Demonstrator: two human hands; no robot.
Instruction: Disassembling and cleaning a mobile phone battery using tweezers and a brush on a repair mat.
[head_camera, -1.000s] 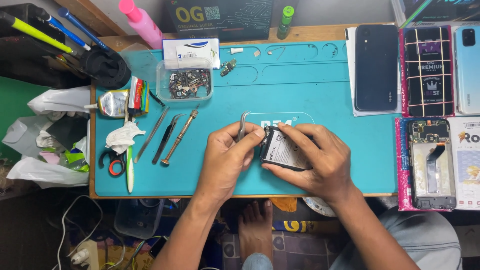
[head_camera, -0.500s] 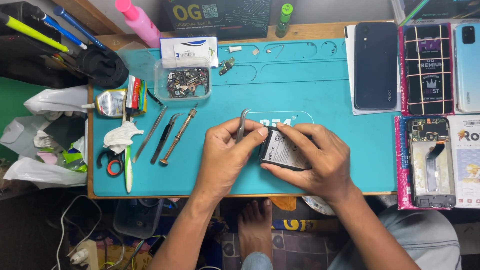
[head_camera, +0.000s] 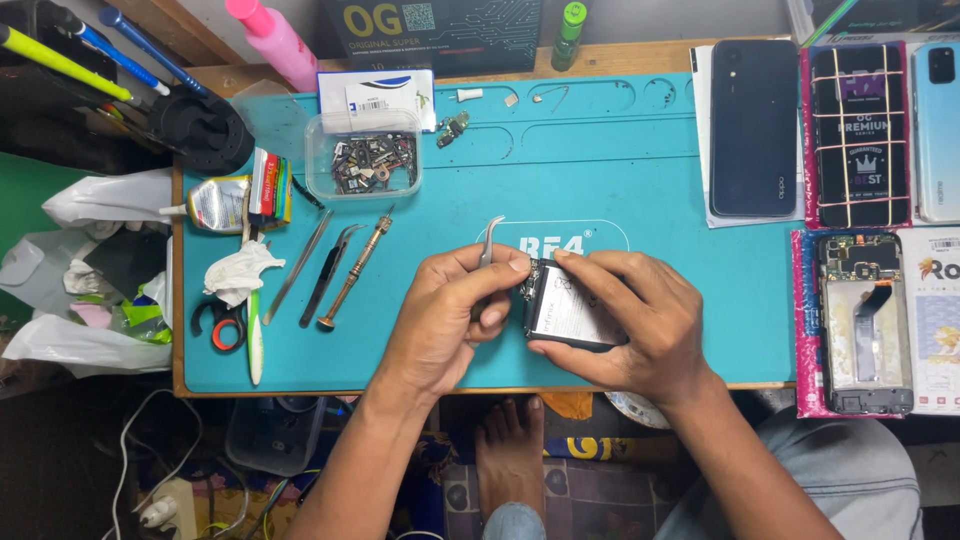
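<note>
On the teal work mat lies an opened phone with its white-labelled battery facing up. My right hand wraps around it from the right and steadies it. My left hand is closed around curved metal tweezers; their bent end sticks up past my fingers, and the tips point into the phone's upper left corner, hidden by my fingertips.
Left of my hands lie tweezers, a screwdriver, scissors and a tissue. A clear tray of small parts sits at the back. A dark phone, cased phones and an opened phone frame lie to the right.
</note>
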